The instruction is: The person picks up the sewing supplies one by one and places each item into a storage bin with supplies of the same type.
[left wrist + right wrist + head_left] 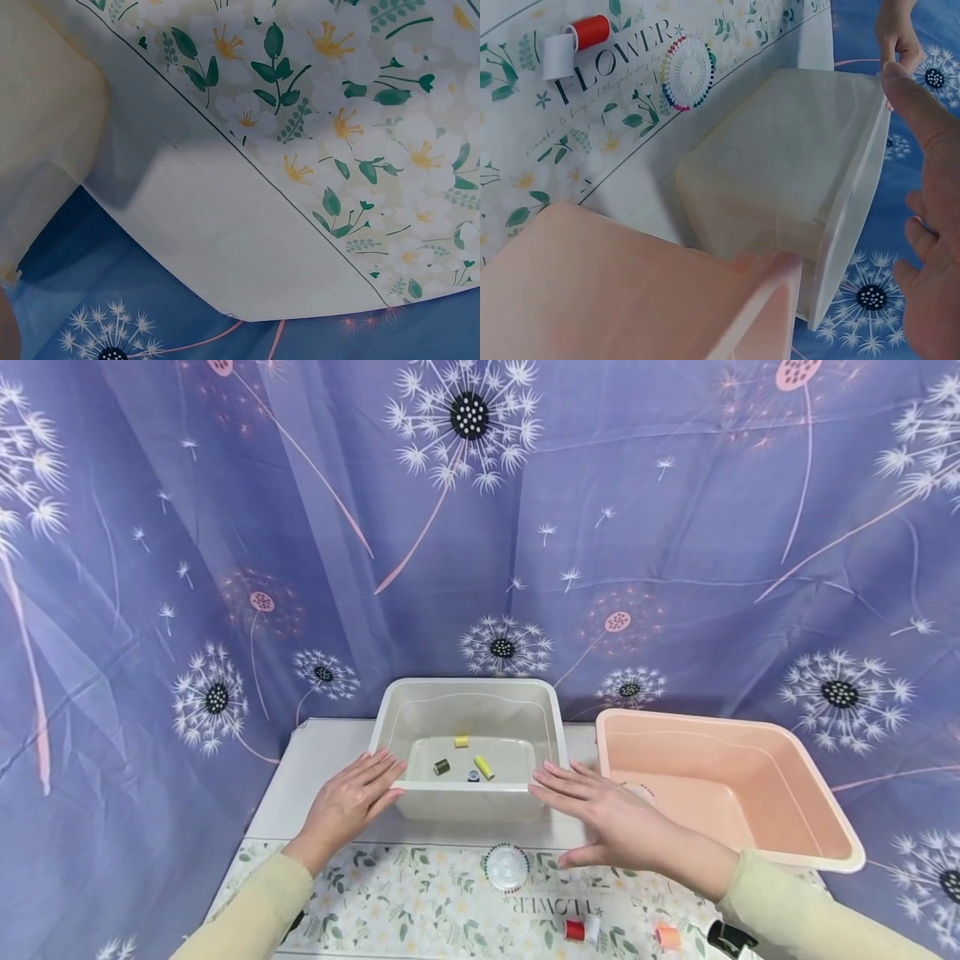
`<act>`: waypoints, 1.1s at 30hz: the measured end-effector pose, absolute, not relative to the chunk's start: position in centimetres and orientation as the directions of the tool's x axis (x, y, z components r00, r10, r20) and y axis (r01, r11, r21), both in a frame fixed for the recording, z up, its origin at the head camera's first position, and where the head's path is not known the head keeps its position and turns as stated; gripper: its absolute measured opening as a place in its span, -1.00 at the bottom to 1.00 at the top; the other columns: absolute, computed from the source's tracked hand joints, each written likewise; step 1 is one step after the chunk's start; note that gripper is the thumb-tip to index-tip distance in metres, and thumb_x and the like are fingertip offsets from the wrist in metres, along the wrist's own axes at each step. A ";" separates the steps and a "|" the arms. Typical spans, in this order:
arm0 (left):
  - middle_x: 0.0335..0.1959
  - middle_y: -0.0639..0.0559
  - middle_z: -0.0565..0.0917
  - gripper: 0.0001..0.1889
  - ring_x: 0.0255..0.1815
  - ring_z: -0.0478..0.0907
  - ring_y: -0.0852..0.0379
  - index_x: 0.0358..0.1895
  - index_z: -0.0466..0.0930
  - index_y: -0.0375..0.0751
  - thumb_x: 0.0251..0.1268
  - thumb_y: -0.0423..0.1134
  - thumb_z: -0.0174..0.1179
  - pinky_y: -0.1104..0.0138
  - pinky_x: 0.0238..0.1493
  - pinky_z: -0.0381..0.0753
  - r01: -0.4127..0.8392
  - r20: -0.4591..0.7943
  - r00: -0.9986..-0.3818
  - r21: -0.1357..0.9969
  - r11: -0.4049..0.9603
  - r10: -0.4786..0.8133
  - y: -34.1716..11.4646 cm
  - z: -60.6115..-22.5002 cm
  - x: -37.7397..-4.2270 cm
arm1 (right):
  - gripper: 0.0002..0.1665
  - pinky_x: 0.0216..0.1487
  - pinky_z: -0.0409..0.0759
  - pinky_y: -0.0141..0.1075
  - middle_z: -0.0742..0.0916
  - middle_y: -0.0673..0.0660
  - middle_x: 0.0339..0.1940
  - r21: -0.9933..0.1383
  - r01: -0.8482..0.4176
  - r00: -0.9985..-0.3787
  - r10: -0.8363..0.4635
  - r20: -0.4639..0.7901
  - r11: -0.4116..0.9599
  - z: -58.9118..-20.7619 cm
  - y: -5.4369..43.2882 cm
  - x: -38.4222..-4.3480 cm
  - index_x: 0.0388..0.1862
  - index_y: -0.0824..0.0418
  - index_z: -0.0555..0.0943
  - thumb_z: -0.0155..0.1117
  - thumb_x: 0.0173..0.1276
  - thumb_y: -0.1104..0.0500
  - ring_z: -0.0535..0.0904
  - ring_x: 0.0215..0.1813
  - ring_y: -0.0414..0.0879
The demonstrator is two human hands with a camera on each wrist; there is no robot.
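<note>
A pale grey plastic bin [471, 810] stands at the middle of the table's back. My left hand [348, 802] rests straight fingers at its front left corner. At the front right corner, my right hand [611, 818] reaches its straight fingers to the rim, thumb spread apart. Inside the bin lie a short yellow thread spool [461, 741], a longer yellow spool [483, 767], a dark green spool [442, 767] and a small dark spool [473, 776] near the front wall. The left wrist view shows no held thing.
A pink bin [750, 835] stands to the right, with a clear round disc [637, 791] partly hidden in it. A wheel of coloured pins [507, 867] lies on the floral cloth [405, 893]. Nearer are red [574, 930], white [592, 929] and peach [667, 937] spools.
</note>
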State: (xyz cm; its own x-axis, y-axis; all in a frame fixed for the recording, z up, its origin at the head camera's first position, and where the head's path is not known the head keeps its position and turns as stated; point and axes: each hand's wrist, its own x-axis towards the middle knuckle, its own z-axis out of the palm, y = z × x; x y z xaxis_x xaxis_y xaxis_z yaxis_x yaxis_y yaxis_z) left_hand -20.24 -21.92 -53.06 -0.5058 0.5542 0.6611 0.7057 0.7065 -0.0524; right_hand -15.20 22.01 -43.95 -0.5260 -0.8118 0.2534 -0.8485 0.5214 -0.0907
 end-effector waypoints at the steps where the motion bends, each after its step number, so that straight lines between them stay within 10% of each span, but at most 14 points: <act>1: 0.10 -0.24 0.81 -0.24 0.20 0.74 -0.20 0.22 0.78 -0.25 0.75 0.28 -0.29 -0.12 0.31 0.70 0.705 0.661 -0.507 -0.052 0.707 0.554 -21.9 -53.0 -20.2 | 0.23 0.76 -0.35 -0.32 0.42 0.21 0.66 -0.087 -0.851 -0.522 -0.813 0.258 0.519 -44.0 22.0 -15.1 0.66 0.23 0.38 0.45 0.22 -0.48 0.38 0.61 0.26; 33: 0.12 -0.24 0.80 -0.25 0.22 0.73 -0.22 0.22 0.78 -0.27 0.76 0.26 -0.27 -0.13 0.30 0.71 0.706 0.669 -0.508 -0.038 0.707 0.543 -21.9 -53.1 -20.1 | 0.25 0.79 -0.27 -0.33 0.47 0.20 0.64 -0.105 -0.866 -0.494 -0.808 0.322 0.488 -46.2 22.6 -12.8 0.67 0.19 0.38 0.56 0.15 -0.41 0.44 0.58 0.21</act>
State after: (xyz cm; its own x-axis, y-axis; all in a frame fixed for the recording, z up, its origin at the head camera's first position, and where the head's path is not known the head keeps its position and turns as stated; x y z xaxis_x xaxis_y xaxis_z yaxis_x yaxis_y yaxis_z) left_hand -20.14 -21.86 -53.08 -0.5079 0.5429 0.6688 0.7063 0.7069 -0.0375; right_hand -12.80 22.56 -46.23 -0.4939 -0.8076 0.3222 -0.8665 0.4881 -0.1047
